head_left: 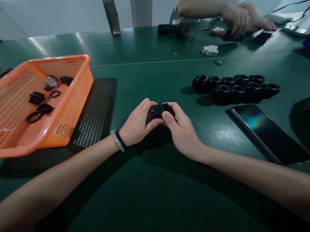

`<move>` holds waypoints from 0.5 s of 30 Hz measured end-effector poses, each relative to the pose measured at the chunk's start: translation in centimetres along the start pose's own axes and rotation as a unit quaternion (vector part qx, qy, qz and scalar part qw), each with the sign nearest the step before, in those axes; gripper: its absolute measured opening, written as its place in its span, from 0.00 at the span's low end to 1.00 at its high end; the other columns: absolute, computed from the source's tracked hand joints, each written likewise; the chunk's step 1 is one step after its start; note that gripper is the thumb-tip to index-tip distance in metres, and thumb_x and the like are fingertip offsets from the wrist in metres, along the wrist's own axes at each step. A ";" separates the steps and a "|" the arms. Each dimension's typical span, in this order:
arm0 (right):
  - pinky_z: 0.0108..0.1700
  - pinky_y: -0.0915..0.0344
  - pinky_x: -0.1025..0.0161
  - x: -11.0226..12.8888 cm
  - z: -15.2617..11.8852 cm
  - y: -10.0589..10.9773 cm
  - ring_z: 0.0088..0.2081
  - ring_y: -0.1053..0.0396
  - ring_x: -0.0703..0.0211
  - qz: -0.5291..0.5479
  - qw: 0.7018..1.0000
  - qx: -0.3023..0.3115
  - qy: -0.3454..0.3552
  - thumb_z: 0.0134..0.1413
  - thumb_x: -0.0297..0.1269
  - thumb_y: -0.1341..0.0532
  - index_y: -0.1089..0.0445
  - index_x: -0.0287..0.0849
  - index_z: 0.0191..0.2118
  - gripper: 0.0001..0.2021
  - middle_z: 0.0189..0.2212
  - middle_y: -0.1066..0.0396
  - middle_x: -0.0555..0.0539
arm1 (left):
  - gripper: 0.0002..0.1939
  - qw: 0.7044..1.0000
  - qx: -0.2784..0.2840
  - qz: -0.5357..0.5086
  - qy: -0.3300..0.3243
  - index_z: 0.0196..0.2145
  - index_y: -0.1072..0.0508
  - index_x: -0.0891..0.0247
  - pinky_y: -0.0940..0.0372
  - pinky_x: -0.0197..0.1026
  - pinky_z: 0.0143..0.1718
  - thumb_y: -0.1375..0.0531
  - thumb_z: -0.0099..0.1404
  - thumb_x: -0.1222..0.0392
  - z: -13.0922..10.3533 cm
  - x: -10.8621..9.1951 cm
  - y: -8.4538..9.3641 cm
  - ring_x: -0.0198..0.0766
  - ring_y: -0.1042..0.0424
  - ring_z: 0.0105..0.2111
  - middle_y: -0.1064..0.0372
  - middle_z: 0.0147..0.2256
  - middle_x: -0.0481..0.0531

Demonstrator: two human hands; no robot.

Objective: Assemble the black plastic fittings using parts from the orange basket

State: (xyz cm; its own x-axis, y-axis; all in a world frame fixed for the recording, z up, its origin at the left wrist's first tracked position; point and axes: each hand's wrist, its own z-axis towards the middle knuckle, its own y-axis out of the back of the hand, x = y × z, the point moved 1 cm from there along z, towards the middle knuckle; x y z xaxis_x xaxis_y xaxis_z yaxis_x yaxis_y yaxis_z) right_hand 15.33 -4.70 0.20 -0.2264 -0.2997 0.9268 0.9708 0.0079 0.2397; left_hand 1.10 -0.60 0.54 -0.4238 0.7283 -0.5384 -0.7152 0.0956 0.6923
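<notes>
between the fingertips of the left hand [134, 125] and the right hand [183, 130], up off the green table [148, 78]: a black fitting [157, 111], pinched from both ends. long axis sideways, running from left fingertips to right ones, roughly level. nearer to neither hand, being touched by both. at the left end, clasped with thumb below and fingers above; at the right end, pressed with thumb across the near face and fingers curled behind, so cannot tell how far around. nothing but a short middle stretch bare between the two grips, with a ridge just beside the right thumb. to the left of the fingers, well apart, an orange basket [61, 59] with loose black parts [37, 98] inside. ahead and to the right of the fingers, two rows of black rounded pieces [238, 95]; nearer on that side, a dark phone [270, 132].
</notes>
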 end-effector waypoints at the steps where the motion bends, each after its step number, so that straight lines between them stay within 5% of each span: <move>1: 0.34 0.37 0.63 0.0 -0.1 -0.1 0.34 0.34 0.61 0.009 1.000 -0.002 -0.008 0.59 0.47 0.49 0.39 0.44 0.40 0.12 0.33 0.32 0.50 | 0.27 1.000 0.000 0.017 -0.008 0.39 0.38 0.66 0.39 0.41 0.36 0.57 0.64 0.37 0.0 0.1 0.0 0.39 0.38 0.33 0.39 0.35 0.54; 9: 0.30 0.39 0.63 -1.0 1.0 0.2 0.30 0.36 0.62 -0.033 0.999 0.018 -0.005 0.59 0.48 0.49 0.38 0.43 0.40 0.14 0.30 0.33 0.50 | 0.15 0.998 0.034 0.052 0.031 0.39 0.38 0.65 0.39 0.41 0.34 0.50 0.65 0.50 0.4 0.6 0.1 0.39 0.37 0.33 0.37 0.34 0.53; 15: 0.39 0.36 0.55 -1.6 2.5 1.4 0.42 0.35 0.54 -0.142 0.984 -0.016 0.105 0.52 0.36 0.46 0.39 0.42 0.48 0.16 0.41 0.34 0.43 | 0.11 0.994 0.036 0.033 0.097 0.37 0.37 0.66 0.41 0.38 0.29 0.44 0.58 0.56 0.8 0.9 0.0 0.36 0.38 0.29 0.37 0.33 0.51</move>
State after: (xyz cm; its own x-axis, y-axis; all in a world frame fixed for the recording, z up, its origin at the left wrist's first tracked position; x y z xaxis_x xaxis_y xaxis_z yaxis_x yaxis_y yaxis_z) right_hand 16.89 -1.77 -0.24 -0.4704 -0.4754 0.7435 0.8739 -0.1336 0.4675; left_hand 1.20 0.59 0.41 -0.5728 0.5913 -0.5677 -0.6431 0.1053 0.7585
